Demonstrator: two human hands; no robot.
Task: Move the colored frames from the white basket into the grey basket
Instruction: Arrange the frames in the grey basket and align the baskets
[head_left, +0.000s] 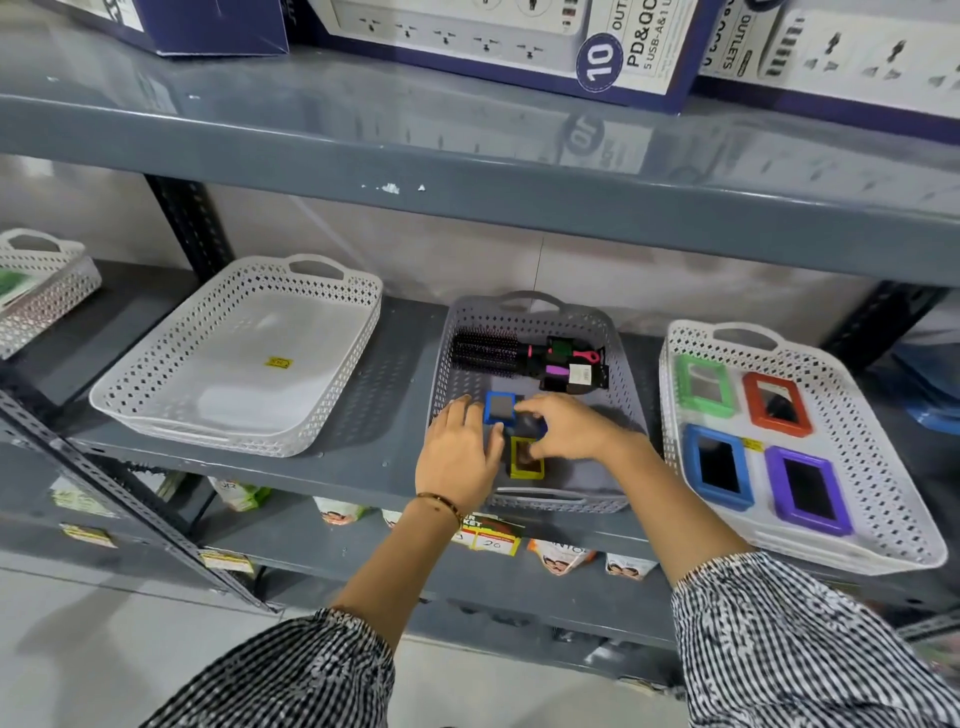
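Observation:
The grey basket (618, 374) stands mid-shelf. In it lie a small blue frame (500, 408) and a yellow frame (525, 458). My left hand (457, 452) rests flat in the basket's near left part, fingers spread, its thumb against the blue frame. My right hand (569, 428) curls over a dark blue frame (542, 429) that is mostly hidden beneath it, between the blue and yellow ones. The white basket (675, 415) to the right holds a green frame (704, 384), a red frame (776, 402), a blue frame (719, 467) and a purple frame (808, 491).
Hairbrushes (488, 353) lie across the back of the grey basket. An empty white basket (332, 364) sits to the left, another (41, 291) at the far left edge. The upper shelf (467, 171) overhangs with boxed power strips (498, 41) on it. Packets hang below the shelf.

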